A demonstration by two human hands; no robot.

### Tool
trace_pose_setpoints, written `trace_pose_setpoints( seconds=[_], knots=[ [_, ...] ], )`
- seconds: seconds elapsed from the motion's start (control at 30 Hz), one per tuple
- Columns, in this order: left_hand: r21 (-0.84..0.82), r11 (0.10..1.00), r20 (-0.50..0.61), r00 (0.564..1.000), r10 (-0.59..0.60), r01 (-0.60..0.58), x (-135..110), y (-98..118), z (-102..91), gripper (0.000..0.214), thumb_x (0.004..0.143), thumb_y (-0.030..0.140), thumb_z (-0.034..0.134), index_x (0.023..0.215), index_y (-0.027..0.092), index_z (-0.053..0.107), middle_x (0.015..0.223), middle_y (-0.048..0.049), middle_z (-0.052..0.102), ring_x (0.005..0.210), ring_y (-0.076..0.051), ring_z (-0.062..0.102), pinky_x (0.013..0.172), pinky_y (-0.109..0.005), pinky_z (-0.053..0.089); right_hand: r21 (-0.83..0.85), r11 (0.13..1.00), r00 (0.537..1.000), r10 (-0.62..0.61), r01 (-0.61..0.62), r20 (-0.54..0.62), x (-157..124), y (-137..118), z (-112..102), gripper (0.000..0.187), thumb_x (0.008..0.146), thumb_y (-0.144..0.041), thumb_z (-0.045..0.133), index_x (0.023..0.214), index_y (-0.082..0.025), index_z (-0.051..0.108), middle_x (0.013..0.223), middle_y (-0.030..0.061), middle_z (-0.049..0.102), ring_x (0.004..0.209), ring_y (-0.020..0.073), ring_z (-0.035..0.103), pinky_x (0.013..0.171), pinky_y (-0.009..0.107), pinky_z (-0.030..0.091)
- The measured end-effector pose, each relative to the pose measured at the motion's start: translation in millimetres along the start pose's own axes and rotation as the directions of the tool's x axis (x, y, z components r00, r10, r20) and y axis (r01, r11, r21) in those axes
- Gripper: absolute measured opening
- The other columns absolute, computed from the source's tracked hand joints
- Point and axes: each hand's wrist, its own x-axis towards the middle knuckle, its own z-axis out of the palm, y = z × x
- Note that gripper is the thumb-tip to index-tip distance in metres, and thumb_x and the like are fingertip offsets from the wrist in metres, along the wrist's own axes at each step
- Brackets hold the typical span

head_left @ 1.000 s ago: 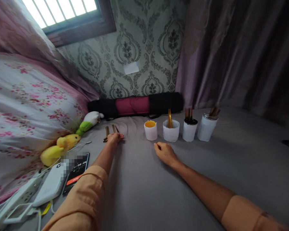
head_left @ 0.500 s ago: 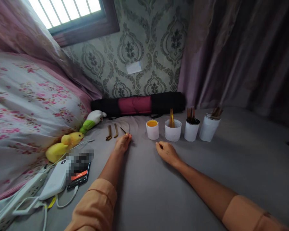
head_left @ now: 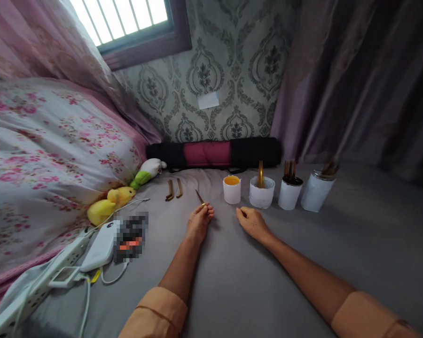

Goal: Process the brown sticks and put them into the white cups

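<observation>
My left hand (head_left: 200,220) is above the grey sheet, its fingers pinched on a slim, pointed gold-brown cone (head_left: 199,197) whose tip points up and away. My right hand (head_left: 253,222) rests on the sheet with loosely curled fingers and nothing visible in them. Just beyond it stands a white-wrapped cup (head_left: 231,192) with an orange-yellow inside. Beside that, a wider white tub (head_left: 262,196) holds upright gold cones (head_left: 260,174). Farther right are two white-wrapped containers, one upright (head_left: 289,196) and one leaning (head_left: 316,193), both with brown sticks or cones.
Several bent gold-brown pieces (head_left: 169,190) lie left of the cone. A black and maroon roll (head_left: 207,154) lies along the wall. Plush toys (head_left: 107,204), a white power bank (head_left: 99,246), a partly blurred phone (head_left: 130,241), cables and a power strip (head_left: 38,288) are on the left.
My left hand has moved right with the cone, away from the bent pieces and nearer the orange-yellow cup. My right hand stays about where it was; the whole view has shifted slightly.
</observation>
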Motion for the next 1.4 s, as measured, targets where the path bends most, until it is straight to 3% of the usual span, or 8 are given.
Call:
trace_pose_setpoints(
  seconds=[0.2, 0.5, 0.7, 0.87, 1.0, 1.1, 1.23, 1.4],
  knots=[
    [0.052, 0.998, 0.042, 0.999, 0.023, -0.025, -25, -6, -0.1, 0.016, 0.072, 0.015, 0.060, 0.087, 0.010, 0.060, 0.073, -0.0061, 0.061, 0.054, -0.008, 0.056, 0.051, -0.019, 0.045, 0.020, 1.000, 0.999, -0.021, 0.020, 0.027, -2, 0, -3, 0.039, 0.084, -0.037, 0.034, 0.060, -0.015, 0.055, 0.054, 0.0012, 0.054, 0.051, 0.0102, 0.044, 0.051, 0.021, 0.027],
    [0.181, 0.977, 0.145, 0.986, 0.088, -0.113, -45, -7, 8.0, 0.040, 0.067, 0.038, 0.064, 0.095, 0.010, 0.058, 0.075, -0.0051, 0.060, 0.054, -0.008, 0.055, 0.049, -0.020, 0.041, 0.077, 0.996, 0.997, -0.043, 0.038, 0.069, -2, 1, -4, 0.040, 0.085, -0.039, 0.033, 0.062, -0.016, 0.057, 0.055, 0.0008, 0.056, 0.051, 0.0107, 0.047, 0.050, 0.021, 0.028],
    [0.241, 0.950, 0.149, 0.975, 0.164, -0.197, -51, -3, 13.0, 0.040, 0.069, 0.040, 0.061, 0.095, 0.009, 0.058, 0.072, -0.0047, 0.060, 0.052, -0.009, 0.055, 0.048, -0.021, 0.041, 0.082, 0.996, 0.994, -0.048, 0.041, 0.093, -2, 1, -6, 0.039, 0.085, -0.039, 0.033, 0.065, -0.016, 0.058, 0.056, 0.0012, 0.057, 0.051, 0.0111, 0.047, 0.051, 0.022, 0.030],
    [0.267, 0.910, 0.107, 0.948, 0.300, -0.318, -59, 1, 21.8, 0.037, 0.071, 0.037, 0.059, 0.094, 0.009, 0.058, 0.071, -0.0047, 0.060, 0.051, -0.009, 0.054, 0.048, -0.021, 0.040, 0.099, 0.995, 0.987, -0.036, 0.020, 0.158, 2, -2, -5, 0.037, 0.083, -0.039, 0.037, 0.067, -0.016, 0.060, 0.061, 0.0026, 0.061, 0.055, 0.0120, 0.050, 0.051, 0.022, 0.031],
    [0.284, 0.886, 0.112, 0.930, 0.349, -0.367, -66, 3, 31.6, 0.034, 0.074, 0.037, 0.056, 0.094, 0.010, 0.059, 0.072, -0.0044, 0.060, 0.051, -0.008, 0.053, 0.048, -0.021, 0.041, 0.190, 0.982, 0.975, -0.039, -0.003, 0.218, 3, -3, -1, 0.033, 0.082, -0.037, 0.039, 0.071, -0.015, 0.061, 0.061, 0.0020, 0.060, 0.055, 0.0115, 0.050, 0.052, 0.022, 0.034],
    [0.340, 0.849, 0.149, 0.915, 0.375, -0.403, -67, -1, 29.9, 0.032, 0.075, 0.036, 0.055, 0.095, 0.011, 0.059, 0.072, -0.0035, 0.060, 0.051, -0.008, 0.053, 0.047, -0.020, 0.041, 0.305, 0.952, 0.966, -0.068, -0.012, 0.250, -1, -1, -5, 0.028, 0.080, -0.037, 0.043, 0.073, -0.015, 0.060, 0.062, 0.0017, 0.059, 0.056, 0.0112, 0.049, 0.053, 0.022, 0.036],
    [0.447, 0.775, 0.187, 0.894, 0.407, -0.446, -66, -7, 21.1, 0.031, 0.078, 0.034, 0.052, 0.099, 0.013, 0.060, 0.074, -0.0032, 0.060, 0.053, -0.007, 0.053, 0.050, -0.020, 0.043, 0.463, 0.878, 0.949, -0.035, -0.121, 0.313, -5, -5, -19, 0.029, 0.078, -0.039, 0.046, 0.078, -0.013, 0.059, 0.066, 0.0030, 0.058, 0.059, 0.0117, 0.052, 0.054, 0.023, 0.040],
    [0.559, 0.564, 0.351, 0.790, 0.503, -0.608, -70, -6, 18.1, 0.027, 0.081, 0.028, 0.048, 0.102, 0.016, 0.061, 0.078, -0.0040, 0.061, 0.062, -0.009, 0.056, 0.061, -0.021, 0.046, 0.505, 0.850, 0.949, -0.023, -0.147, 0.315, -5, -14, -26, 0.031, 0.076, -0.040, 0.048, 0.081, -0.012, 0.061, 0.067, 0.0030, 0.057, 0.059, 0.0112, 0.051, 0.054, 0.023, 0.041]
  ],
)
